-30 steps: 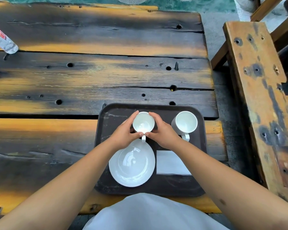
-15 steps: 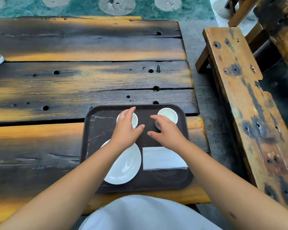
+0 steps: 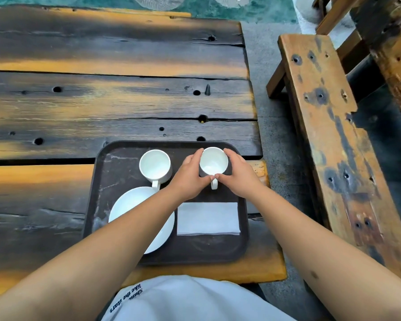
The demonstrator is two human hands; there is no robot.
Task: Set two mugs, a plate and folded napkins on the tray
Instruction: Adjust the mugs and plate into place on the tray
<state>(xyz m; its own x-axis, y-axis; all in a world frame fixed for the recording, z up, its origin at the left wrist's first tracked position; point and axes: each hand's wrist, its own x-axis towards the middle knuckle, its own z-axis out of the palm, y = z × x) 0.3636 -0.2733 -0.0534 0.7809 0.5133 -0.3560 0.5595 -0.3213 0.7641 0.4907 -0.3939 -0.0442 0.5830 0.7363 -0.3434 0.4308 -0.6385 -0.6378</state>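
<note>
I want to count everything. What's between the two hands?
In the head view, the right mug stands between the left hand and right hand, which cup its sides, on the tray.

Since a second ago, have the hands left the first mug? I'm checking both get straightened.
Yes. Both hands shifted right along the tray: left hand and right hand now cup the right mug, leaving the left mug free.

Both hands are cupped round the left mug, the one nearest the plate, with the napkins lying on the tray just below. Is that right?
Not quite. In the head view the left hand and right hand cup the right mug, the one above the napkins. The left mug, nearest the plate, stands untouched on the tray.
</note>
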